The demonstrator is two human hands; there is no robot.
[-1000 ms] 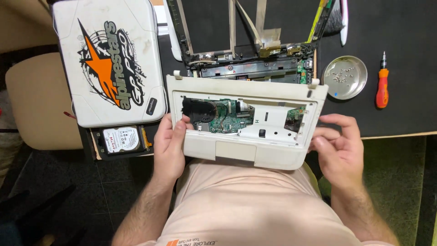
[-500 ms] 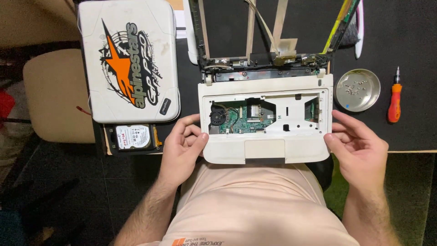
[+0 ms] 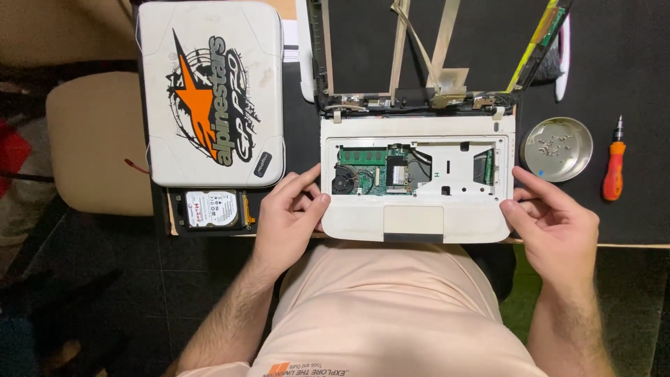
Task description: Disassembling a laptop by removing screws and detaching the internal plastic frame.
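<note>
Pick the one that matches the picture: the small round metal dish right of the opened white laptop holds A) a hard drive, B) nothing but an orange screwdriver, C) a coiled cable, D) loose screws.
D: the round metal dish holds a scatter of small screws, while the orange screwdriver lies outside it to the right.

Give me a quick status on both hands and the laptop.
Left hand and right hand open, touching the white laptop base's sides. Keyboard off, circuit board exposed.

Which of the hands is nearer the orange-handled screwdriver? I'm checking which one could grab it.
Right. The right hand rests at the right edge of the white opened laptop base, just left of the orange-handled screwdriver. The left hand is at the base's left edge, farther away.
</note>
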